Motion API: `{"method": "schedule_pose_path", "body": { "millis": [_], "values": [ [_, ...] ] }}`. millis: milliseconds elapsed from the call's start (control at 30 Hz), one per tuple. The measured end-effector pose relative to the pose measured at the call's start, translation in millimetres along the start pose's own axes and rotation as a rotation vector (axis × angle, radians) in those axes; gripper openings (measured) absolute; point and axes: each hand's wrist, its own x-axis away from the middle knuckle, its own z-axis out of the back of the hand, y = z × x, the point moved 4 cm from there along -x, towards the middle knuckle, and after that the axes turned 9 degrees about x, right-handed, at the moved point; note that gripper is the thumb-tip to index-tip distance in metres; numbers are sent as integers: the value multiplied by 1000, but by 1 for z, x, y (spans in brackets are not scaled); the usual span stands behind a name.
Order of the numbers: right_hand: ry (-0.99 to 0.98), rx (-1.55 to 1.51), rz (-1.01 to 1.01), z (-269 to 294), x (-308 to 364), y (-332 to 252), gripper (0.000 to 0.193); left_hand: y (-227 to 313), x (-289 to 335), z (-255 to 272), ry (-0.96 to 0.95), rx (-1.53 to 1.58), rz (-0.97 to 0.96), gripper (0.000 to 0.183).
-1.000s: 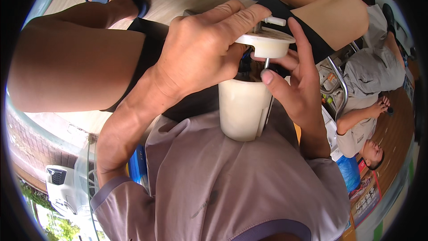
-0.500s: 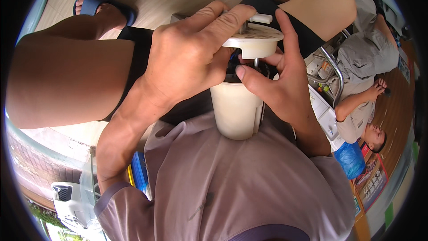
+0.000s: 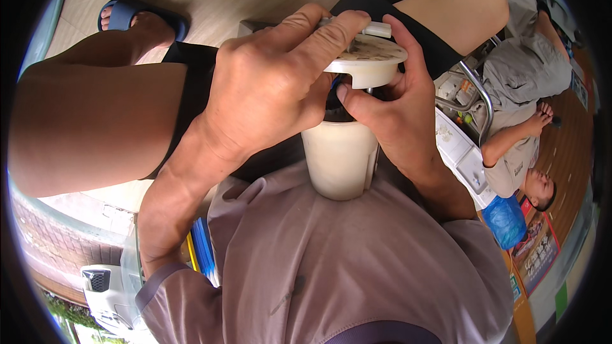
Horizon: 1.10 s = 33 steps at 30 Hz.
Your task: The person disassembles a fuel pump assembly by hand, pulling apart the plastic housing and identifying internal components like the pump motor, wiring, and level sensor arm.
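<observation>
A fuel pump assembly stands against my shirt between my thighs. Its off-white plastic cup [image 3: 338, 160] is below, and a round white flange [image 3: 373, 75] with dark stains and a pipe stub [image 3: 378, 30] sits above. A gap with a black inner part and a metal rod separates the two. My left hand [image 3: 268, 83] is closed over the flange's left side, its fingers curled across the top by the stub. My right hand [image 3: 405, 105] grips from the right, thumb in the gap below the flange and index finger up beside the stub. Its other fingertips are mostly hidden.
At the right sits another person [image 3: 510, 146], appearing sideways, beside a metal-framed chair [image 3: 478, 92]. A white tray [image 3: 462, 153] and a blue plastic bag [image 3: 505, 222] lie nearby. Blue and yellow items [image 3: 201, 248] show beside my left elbow. A white car [image 3: 111, 293] appears at lower left.
My right thumb has shifted slightly up toward the flange's underside, and my right index finger has moved a little left toward the stub. My left hand keeps its hold. The view has shifted slightly.
</observation>
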Motion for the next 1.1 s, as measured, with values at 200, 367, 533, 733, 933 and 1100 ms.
{"method": "schedule_pose_path", "body": {
  "millis": [200,367,533,733,933,1100],
  "values": [
    [65,-120,-1,-2,2,1,94,1,0,3,-4,20,-6,72],
    [17,47,15,7,2,1,98,0,1,4,-11,31,-18,72],
    [-45,88,-11,9,1,1,102,2,1,2,-14,22,-27,72],
    [-74,-129,-46,6,-4,12,98,2,1,-2,-31,-1,-34,72],
    [-3,-208,-88,-1,0,13,95,1,0,-2,-28,-3,-1,72],
    [34,-315,-68,4,-4,20,92,2,-4,-6,-52,-18,-4,72]
  ]
}}
